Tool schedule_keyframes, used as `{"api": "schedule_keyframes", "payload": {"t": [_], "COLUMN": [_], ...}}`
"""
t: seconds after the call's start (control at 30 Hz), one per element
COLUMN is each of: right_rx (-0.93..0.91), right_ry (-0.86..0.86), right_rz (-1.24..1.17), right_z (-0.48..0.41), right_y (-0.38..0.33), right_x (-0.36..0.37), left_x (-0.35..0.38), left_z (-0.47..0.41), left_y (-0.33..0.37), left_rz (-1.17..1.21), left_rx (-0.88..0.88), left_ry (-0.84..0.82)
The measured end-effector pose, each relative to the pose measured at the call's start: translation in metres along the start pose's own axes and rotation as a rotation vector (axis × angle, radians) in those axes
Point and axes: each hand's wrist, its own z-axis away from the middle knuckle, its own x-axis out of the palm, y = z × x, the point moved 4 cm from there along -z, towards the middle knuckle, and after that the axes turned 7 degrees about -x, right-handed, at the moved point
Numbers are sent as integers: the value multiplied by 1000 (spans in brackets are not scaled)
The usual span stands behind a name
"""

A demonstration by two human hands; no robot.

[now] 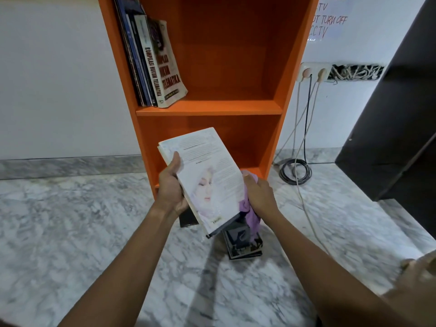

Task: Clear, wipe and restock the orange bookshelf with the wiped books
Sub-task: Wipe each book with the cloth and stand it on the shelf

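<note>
Marble floor (pixel 70 220) fills the bottom half of the frame, and the orange bookshelf (pixel 207 110) stands top centre against a white wall, w/ a dark cabinet (pixel 389 138) cutting in at the right edge. In the upper bay a few shelved books (pixel 153 64) lean at the far left, and there's room to their right. The lower bay sits behind the hands, centre frame. The book (pixel 207 175) in hand is tilted, pale cover up w/ text and a portrait on it, held in front of that lower bay and off the floor. Just below it, lower centre, a small stack (pixel 243 244) of dark books waits on the floor. The left hand (pixel 171 187) grips the book's left edge, thumb laid on the cover and fingers curled under. The right hand (pixel 259 194) has its fingers closed round a bunched purple cloth (pixel 250 213), pressed at the book's right edge, w/ the cloth's tail hanging down. Cables (pixel 296 172) coil on the floor right of the shelf, under a socket (pixel 313 72). My read is that this is the wipe step, one book at a time, w/ restocking partly done and the stack still to go. Next move, I'd guess, is to finish the cover, then stand the book upright beside the leaning ones. That needs the left hand to keep a firm hold as it turns the spine and slots the book in w/o knocking the row over.
</note>
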Motion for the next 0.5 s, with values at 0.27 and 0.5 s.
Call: {"api": "schedule_keyframes", "payload": {"t": [0.27, 0.5], "right_rx": [42, -56], "right_ry": [-454, -6], "right_rz": [-485, -393], "right_z": [-2, -2], "right_y": [-3, -26], "right_x": [-3, -4], "left_x": [-24, -18], "left_z": [-4, 1], "left_y": [19, 17], "left_rz": [17, -524], "left_rx": [52, 50], "left_ry": [95, 601]}}
